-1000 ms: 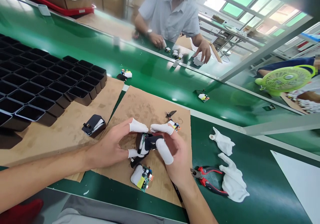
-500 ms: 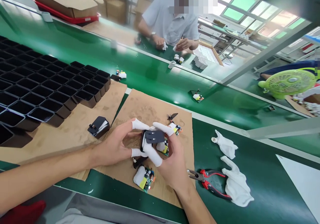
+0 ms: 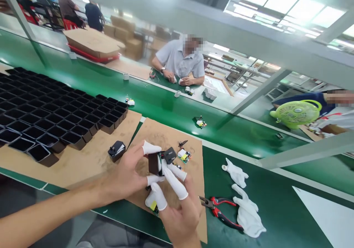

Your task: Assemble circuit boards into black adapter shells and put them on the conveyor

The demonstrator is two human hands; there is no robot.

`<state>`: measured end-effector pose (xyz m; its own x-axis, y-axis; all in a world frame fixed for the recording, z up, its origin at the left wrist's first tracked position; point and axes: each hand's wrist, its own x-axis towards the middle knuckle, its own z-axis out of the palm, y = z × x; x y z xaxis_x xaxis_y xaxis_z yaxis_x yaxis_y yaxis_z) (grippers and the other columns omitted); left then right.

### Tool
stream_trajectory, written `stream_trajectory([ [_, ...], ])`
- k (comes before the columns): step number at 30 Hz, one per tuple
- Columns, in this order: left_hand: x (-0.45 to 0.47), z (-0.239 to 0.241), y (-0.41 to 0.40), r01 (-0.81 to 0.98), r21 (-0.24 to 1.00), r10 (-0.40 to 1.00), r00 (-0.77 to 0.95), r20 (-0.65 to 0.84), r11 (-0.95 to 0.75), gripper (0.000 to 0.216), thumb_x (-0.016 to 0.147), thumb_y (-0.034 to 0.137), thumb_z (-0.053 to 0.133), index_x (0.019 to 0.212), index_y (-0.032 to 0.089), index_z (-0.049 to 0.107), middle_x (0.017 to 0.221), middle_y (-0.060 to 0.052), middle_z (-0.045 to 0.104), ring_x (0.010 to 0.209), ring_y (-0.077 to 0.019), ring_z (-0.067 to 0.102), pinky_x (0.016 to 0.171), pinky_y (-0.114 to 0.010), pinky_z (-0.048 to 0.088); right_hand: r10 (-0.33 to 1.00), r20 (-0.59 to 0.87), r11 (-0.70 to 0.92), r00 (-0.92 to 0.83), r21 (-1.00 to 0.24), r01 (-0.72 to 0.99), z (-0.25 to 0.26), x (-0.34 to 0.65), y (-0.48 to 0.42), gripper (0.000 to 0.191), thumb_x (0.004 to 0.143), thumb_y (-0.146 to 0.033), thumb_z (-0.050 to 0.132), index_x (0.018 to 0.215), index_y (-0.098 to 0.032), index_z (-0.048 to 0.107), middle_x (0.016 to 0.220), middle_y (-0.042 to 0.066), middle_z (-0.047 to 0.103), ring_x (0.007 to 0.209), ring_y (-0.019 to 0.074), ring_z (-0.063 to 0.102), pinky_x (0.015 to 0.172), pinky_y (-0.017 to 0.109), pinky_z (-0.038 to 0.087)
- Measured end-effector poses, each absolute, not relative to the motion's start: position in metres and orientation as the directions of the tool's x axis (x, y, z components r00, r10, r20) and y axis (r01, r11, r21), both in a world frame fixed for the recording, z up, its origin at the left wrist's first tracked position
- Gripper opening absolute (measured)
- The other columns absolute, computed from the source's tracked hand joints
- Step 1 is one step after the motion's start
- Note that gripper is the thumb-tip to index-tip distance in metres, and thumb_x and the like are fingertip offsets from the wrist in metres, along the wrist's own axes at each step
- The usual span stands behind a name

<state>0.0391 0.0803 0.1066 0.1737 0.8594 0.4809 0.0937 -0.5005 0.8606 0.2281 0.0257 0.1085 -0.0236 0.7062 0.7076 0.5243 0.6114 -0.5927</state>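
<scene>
My left hand (image 3: pixel 125 172), with white finger cots, grips a small black adapter case (image 3: pixel 155 163) between thumb and finger. A white part and some circuit board show in its mouth. The black plug cover (image 3: pixel 169 155) leans out to the right. My right hand (image 3: pixel 179 200), also in finger cots, has its fingers stretched out and apart. Its fingertips touch the case's mouth beside the cover, while the thumb stays off the case. Below, a circuit board with a yellow-wrapped part (image 3: pixel 152 205) is partly hidden by the right hand. Another board (image 3: pixel 184 156) lies beyond.
Rows of open black cases (image 3: pixel 58 121) fill the left. A filled case (image 3: pixel 116 150) stands on the cardboard (image 3: pixel 193 189). Red-handled pliers (image 3: pixel 221 207) and white gloves (image 3: pixel 250 216) lie right. Across the green belt (image 3: pixel 155 109), a co-worker (image 3: pixel 179 62) handles small parts; a green fan (image 3: pixel 298 112) stands far right.
My view has tilted up, so the bench sits lower in the picture. The plug cover has tipped to the right off the case, and my right thumb has come away from it.
</scene>
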Motion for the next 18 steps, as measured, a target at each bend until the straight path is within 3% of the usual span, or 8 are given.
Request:
stream_trajectory([
  [3,0.041,0.112,0.056,0.269,0.746,0.785,0.069,0.616,-0.609,0.065,0.085,0.015,0.093,0.145,0.03,0.07,0.125,-0.009,0.073,0.112,-0.0273,0.076,0.099,-0.038,0.066,0.778,0.586,0.499,0.225,-0.795,0.345,0.083,0.208,0.005,0.046,0.092,-0.021,0.09,0.134,-0.038,0.085,0.136,0.011,0.083,0.123,0.0374,0.081,0.108,0.059,0.068],
  [6,0.045,0.114,0.028,0.406,0.645,0.695,-0.033,0.719,-0.647,0.063,0.088,0.01,0.083,0.145,0.03,0.067,0.123,-0.01,0.073,0.109,-0.0278,0.075,0.097,-0.039,0.065,0.832,0.33,0.349,0.447,-0.936,0.042,0.062,0.193,-0.006,0.027,0.086,-0.032,0.098,0.112,-0.029,0.091,0.129,0.014,0.085,0.122,0.0383,0.08,0.107,0.059,0.068],
  [8,0.048,0.114,0.007,0.442,0.615,0.658,-0.07,0.749,-0.653,0.061,0.09,0.012,0.084,0.145,0.032,0.065,0.125,-0.011,0.073,0.112,-0.029,0.075,0.098,-0.04,0.065,0.856,0.125,0.262,0.502,-0.941,-0.214,0.057,0.185,-0.01,0.027,0.084,-0.038,0.1,0.107,-0.026,0.09,0.123,0.012,0.087,0.117,0.0346,0.082,0.101,0.052,0.07],
  [10,0.052,0.11,-0.015,0.424,0.648,0.676,-0.106,0.73,-0.633,0.063,0.09,0.018,0.087,0.147,0.033,0.063,0.132,-0.013,0.071,0.119,-0.0314,0.074,0.102,-0.043,0.064,0.89,-0.079,0.156,0.449,-0.872,-0.463,0.058,0.18,-0.014,0.032,0.085,-0.045,0.098,0.111,-0.029,0.089,0.117,0.007,0.089,0.108,0.0288,0.084,0.095,0.044,0.071],
  [14,0.056,0.095,-0.049,0.239,0.904,0.867,-0.278,0.414,-0.355,0.046,0.094,0.031,0.087,0.135,0.027,0.066,0.126,-0.012,0.072,0.111,-0.0292,0.074,0.1,-0.042,0.064,0.937,-0.289,-0.046,0.198,-0.66,-0.75,0.059,0.17,-0.028,0.038,0.089,-0.06,0.092,0.118,-0.035,0.087,0.115,0.001,0.089,0.106,0.0249,0.084,0.099,0.043,0.071],
  [18,0.054,0.093,-0.057,0.003,0.994,0.983,-0.144,0.11,-0.111,0.042,0.093,0.042,0.088,0.127,0.023,0.073,0.129,-0.012,0.078,0.118,-0.0315,0.075,0.107,-0.042,0.061,0.95,-0.303,-0.118,0.08,-0.58,-0.806,0.052,0.155,-0.044,0.034,0.085,-0.061,0.094,0.104,-0.033,0.089,0.11,0.002,0.089,0.098,0.0235,0.084,0.098,0.041,0.072],
])
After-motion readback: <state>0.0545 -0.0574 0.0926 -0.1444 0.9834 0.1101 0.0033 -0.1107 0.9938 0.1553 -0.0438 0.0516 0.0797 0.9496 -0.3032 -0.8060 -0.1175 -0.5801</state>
